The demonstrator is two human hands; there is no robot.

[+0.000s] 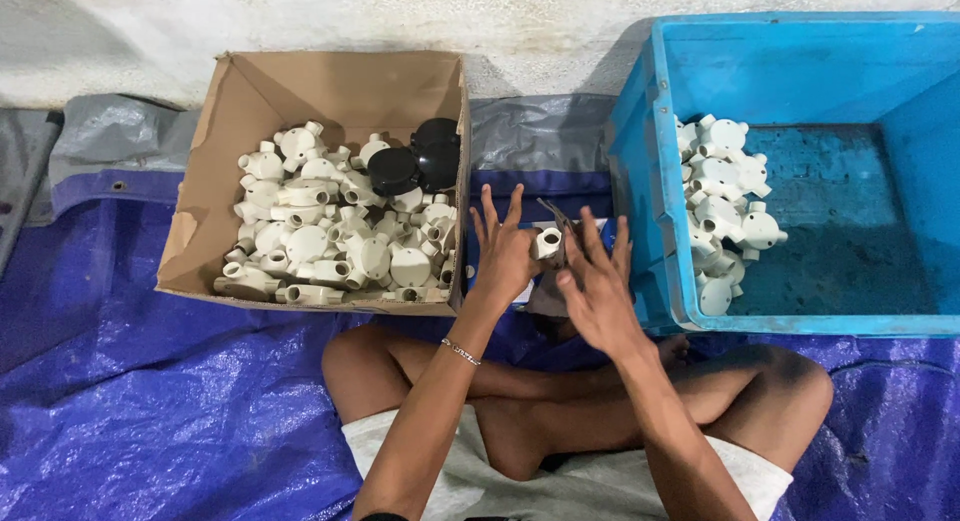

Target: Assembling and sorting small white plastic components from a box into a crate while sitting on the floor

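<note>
While the person sits cross-legged on the blue tarp [150,401], both hands meet over its middle, between a cardboard box [250,101] on the left and a blue plastic crate [800,61] on the right. The left hand [503,251] has its fingers spread upward, its grip closed around a small cream plastic conduit fitting [547,243] held at the thumb side. The fitting is pale, rounded, with a short tubular socket whose open mouth faces the camera. The right hand [600,291] lies just beside it, fingers partly curled and touching the fitting from the right; a dark thin tool [556,217] rises between the two hands, though which hand clamps it I cannot tell. A thin bracelet [461,351] circles the left wrist.

The cardboard box holds a heap of cream fittings [330,241] of the same kind, round bodies with stubby outlets, and a few black round fittings [415,161] near its far right corner. In the crate, more cream fittings [725,196] lie piled against its left wall.
</note>
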